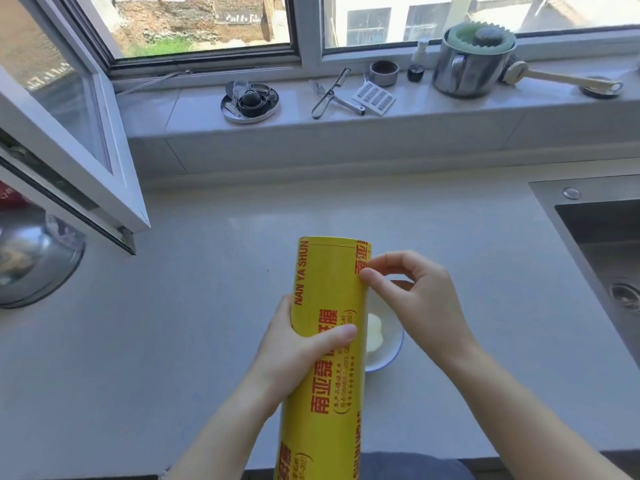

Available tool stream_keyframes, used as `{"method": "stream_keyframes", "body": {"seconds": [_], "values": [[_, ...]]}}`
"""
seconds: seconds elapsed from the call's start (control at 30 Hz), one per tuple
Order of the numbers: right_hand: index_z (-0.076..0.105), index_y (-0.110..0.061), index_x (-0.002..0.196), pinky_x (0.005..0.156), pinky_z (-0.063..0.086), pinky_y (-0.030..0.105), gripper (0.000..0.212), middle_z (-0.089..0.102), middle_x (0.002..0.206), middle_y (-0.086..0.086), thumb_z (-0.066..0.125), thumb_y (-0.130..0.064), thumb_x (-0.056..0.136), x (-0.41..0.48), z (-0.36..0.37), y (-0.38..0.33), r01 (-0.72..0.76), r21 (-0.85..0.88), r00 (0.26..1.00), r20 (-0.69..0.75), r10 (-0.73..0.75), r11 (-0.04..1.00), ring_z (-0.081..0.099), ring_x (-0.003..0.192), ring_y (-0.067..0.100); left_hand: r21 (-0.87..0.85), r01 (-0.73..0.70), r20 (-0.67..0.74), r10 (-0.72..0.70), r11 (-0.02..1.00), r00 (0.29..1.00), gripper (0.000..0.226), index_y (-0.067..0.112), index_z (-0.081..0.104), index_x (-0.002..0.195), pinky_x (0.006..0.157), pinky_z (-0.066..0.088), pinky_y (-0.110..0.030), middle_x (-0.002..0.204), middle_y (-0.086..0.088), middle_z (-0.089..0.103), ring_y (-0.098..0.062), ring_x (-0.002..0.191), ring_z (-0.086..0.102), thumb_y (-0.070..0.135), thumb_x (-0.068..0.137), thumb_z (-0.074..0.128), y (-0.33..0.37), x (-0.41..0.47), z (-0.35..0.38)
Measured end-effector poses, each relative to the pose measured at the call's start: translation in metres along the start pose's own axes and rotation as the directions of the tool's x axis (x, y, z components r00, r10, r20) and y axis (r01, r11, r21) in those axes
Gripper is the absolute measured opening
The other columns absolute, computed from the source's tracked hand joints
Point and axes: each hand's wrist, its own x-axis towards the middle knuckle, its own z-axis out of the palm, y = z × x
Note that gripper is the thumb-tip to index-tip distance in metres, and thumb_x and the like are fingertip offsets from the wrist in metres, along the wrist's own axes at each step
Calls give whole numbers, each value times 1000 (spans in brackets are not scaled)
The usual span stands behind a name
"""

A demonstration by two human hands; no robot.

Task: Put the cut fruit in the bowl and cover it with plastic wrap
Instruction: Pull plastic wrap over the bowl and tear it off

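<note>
A big yellow roll of plastic wrap (325,341) with red lettering is held lengthwise above the counter. My left hand (294,355) grips its middle from the left. My right hand (408,292) pinches at the roll's right edge with thumb and forefinger, picking at the film. Behind the roll a small white bowl (393,351) with a blue rim rests on the counter, half hidden. Pale cut fruit (375,332) lies inside it.
A steel sink (602,244) lies at the right. An open window sash (69,161) juts over the counter at the left, above a steel bowl (34,258). The sill holds a metal pot (471,64), peelers (329,95) and a round tin (249,102).
</note>
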Motion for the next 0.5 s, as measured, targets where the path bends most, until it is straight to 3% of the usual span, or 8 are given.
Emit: {"method": "stream_keyframes", "body": {"seconds": [0.13, 0.27, 0.5], "values": [[65, -28, 69, 67, 51, 16, 16, 68, 74, -10, 69, -14, 77, 3, -10, 4, -25, -49, 999, 42, 27, 998, 61, 64, -2, 24, 10, -1, -10, 1000, 1000, 69, 32, 50, 111, 65, 59, -29, 99, 6, 70, -9, 80, 71, 45, 49, 78, -7, 3, 6], [67, -24, 72, 67, 53, 17, 12, 69, 72, -7, 70, -14, 76, 8, -10, 8, -45, -45, 998, 51, 48, 998, 62, 63, 1, 33, 21, -20, -20, 999, 1000, 70, 32, 49, 112, 69, 60, -33, 100, 6, 69, -12, 82, 71, 47, 49, 78, -9, 5, 8], [65, -10, 80, 55, 52, 11, 5, 68, 74, 6, 68, -6, 78, 9, -11, 19, -337, 134, 929, 211, 306, 932, 65, 57, 0, 44, 40, -18, -39, 998, 999, 83, 33, 48, 116, 76, 60, -42, 104, 5, 68, -15, 88, 70, 58, 43, 76, -16, 6, 8]]}}
